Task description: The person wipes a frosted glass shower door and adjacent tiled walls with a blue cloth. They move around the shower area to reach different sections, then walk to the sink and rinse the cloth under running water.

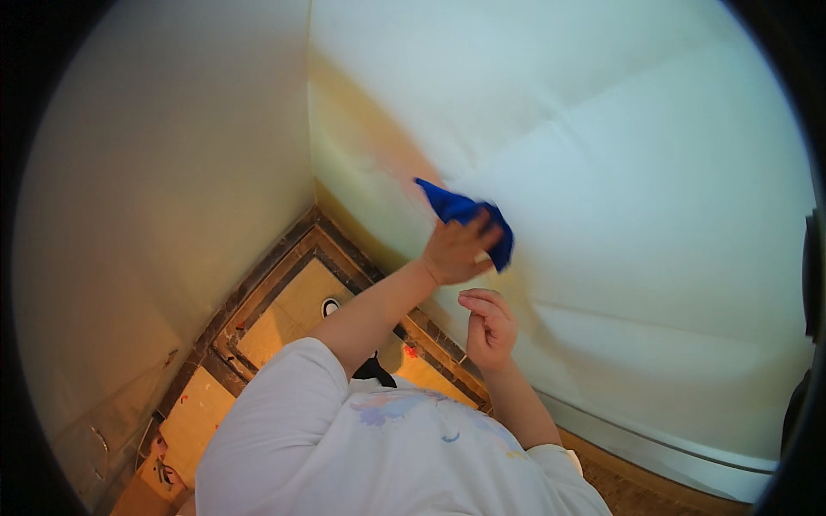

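My left hand lies spread over a blue cloth, pressing it against the white wall in front of me. The cloth is bunched under the fingers, and one corner sticks out toward the upper left. The fingers look slightly blurred. Lower and to the right, my right hand is raised close to the same wall with its fingers curled in. Nothing shows in it, and I cannot tell whether it touches the wall.
A second pale wall meets the first in a corner on the left. Below are beige floor tiles with a dark brown border. A round black-and-white thing shows beside my left forearm. Small red bits lie on the floor.
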`<state>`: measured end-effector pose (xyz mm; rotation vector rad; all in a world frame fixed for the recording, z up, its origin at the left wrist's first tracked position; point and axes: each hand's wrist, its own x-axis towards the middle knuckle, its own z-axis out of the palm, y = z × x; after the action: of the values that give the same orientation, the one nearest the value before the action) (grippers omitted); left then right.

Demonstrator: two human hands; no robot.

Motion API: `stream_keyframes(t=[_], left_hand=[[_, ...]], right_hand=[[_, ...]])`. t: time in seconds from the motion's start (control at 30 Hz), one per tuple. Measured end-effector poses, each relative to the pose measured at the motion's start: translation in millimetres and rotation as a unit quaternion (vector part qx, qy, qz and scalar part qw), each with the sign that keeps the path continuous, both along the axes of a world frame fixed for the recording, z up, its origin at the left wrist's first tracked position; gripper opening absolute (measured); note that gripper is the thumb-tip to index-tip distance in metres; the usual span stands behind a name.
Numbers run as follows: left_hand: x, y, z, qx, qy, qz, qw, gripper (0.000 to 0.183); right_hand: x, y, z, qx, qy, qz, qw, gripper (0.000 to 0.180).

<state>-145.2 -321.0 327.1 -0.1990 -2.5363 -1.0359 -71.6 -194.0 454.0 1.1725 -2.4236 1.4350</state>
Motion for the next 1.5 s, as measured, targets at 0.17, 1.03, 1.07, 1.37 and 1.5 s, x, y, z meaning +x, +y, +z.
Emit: stream_keyframes(t=[0.17,1.03,1.07,1.37,1.5], left_hand=[[-36,-34,-11,0.46,0.148,0.244,0.841,0.097],[24,-115,-96,-0.168,0.103,-0.179,0.964,0.071],[21,-121,-96,-0.164,-0.001,-0.195,0.967,0.067],[-74,-205,-122,0.156,0.266,0.148,0.94,0.081],[-50,-146,-179,0.014,0.295,0.099,0.95,0.084]], right_hand=[[24,34,-14,-0.028,-0.005,-0.011,1.0,0.032],[27,-131,-134,-0.061,-0.031,-0.198,0.978,0.019],[26,-128,-136,-0.089,-0.053,-0.202,0.974,0.018],[-6,-113,-230,-0.222,-0.116,-0.193,0.949,0.023],[-12,-119,-271,-0.178,-0.055,-0.162,0.969,0.023]])
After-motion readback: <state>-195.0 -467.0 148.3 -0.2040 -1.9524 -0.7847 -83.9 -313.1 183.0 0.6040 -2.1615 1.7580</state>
